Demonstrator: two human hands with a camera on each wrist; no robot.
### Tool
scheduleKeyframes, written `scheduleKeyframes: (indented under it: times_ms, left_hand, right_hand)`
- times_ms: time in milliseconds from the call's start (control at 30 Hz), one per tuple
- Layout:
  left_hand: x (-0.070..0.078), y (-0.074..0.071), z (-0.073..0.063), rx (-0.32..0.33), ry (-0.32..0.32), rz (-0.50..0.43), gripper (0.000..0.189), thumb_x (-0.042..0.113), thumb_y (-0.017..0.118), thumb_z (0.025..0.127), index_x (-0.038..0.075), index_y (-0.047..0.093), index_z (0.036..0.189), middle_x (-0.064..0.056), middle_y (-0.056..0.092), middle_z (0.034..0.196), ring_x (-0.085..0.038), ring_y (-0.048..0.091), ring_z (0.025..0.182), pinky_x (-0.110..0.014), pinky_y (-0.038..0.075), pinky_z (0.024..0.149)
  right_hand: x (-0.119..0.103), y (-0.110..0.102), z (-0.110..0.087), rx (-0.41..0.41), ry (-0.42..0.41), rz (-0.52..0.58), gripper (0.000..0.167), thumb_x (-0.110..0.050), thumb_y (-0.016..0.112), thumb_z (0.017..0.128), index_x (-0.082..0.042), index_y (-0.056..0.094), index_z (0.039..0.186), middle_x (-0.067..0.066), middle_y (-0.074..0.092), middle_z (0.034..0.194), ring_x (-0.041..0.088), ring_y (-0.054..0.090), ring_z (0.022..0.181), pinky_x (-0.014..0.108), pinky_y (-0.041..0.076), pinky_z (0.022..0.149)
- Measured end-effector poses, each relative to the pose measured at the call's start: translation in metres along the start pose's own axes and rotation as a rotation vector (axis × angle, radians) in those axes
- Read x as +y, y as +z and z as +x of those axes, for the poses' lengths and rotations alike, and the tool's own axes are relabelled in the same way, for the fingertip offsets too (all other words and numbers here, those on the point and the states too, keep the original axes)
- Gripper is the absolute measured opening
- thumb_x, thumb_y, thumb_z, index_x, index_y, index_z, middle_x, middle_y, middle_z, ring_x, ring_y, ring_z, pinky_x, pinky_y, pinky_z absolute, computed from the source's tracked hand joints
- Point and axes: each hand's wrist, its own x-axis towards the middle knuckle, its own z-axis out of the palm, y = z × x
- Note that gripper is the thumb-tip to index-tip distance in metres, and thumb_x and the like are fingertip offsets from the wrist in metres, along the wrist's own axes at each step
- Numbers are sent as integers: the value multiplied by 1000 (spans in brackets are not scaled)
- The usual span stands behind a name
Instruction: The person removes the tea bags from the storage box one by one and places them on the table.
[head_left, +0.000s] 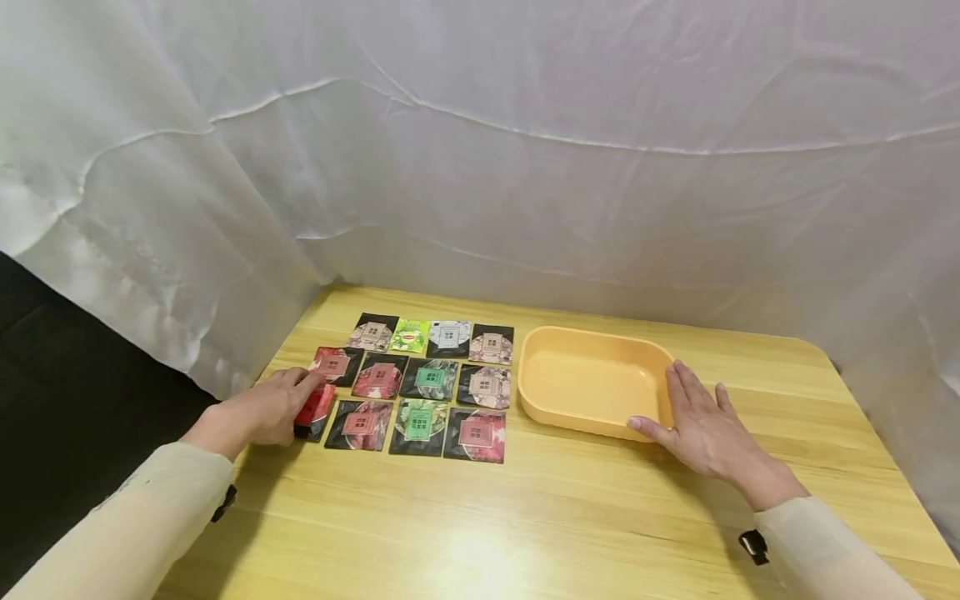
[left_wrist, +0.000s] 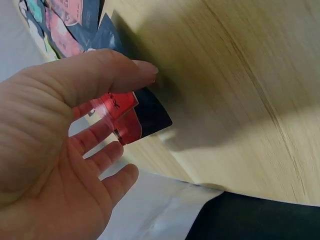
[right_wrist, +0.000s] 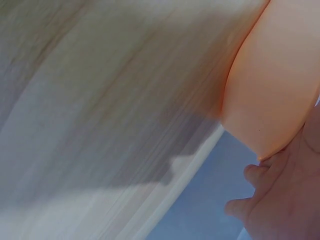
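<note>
At the left end of the front row, my left hand (head_left: 273,407) pinches a red and black tea sachet (head_left: 321,406) by its near left part. In the left wrist view, the thumb lies across the sachet (left_wrist: 130,122) with the fingers on its other side, and one dark corner stands out past the thumb. My right hand (head_left: 708,437) rests against the right end of a yellow-orange tray (head_left: 577,422). Its fingers lie straight along the outer wall, and its thumb reaches the near rim. Part of this hand also shows beside the tray wall (right_wrist: 270,75) in the right wrist view.
Several other flat tea sachets (head_left: 378,376) lie in three rows left of the tray, among them a bright green one (head_left: 410,336). White cloth (head_left: 480,200) hangs behind the wooden table (head_left: 420,525). A dark area (head_left: 90,417) lies past the table's left edge.
</note>
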Motion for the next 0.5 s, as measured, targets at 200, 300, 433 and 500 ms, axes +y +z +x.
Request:
scheduleKeyframes:
  times_ms: [200,300,433,500]
  left_hand:
    - [1,3,8,-45,-16,37,102,4,86,72,-3,34,159,-39,38,156,-63,40,139,-73,42,110]
    - [1,3,7,-36,-33,35,106,4,85,73,-2,29,162,-38,36,158,-63,38,140,-74,42,109]
    - [14,-3,3,80,-27,14,88,7,78,82,-5,35,159,-39,41,155,-61,41,139,-72,42,112]
    - [31,-9,2,158,-11,-5,76,9,74,87,-7,42,155,-38,45,153,-59,43,140,-70,41,114]
  right_hand:
    - [0,1,-2,-5,14,13,114,-72,47,101,9,-4,164,29,-8,173,54,4,159,78,-3,123]
    - [-1,1,1,-1,12,14,115,-73,47,101,8,-4,165,29,-8,174,54,4,159,78,-4,123]
    - [-2,2,8,7,9,12,115,-74,47,101,6,-5,165,28,-7,174,53,4,159,77,-3,124]
    - [-3,4,12,12,7,12,115,-74,46,101,6,-5,165,28,-6,174,52,4,160,76,-3,124]
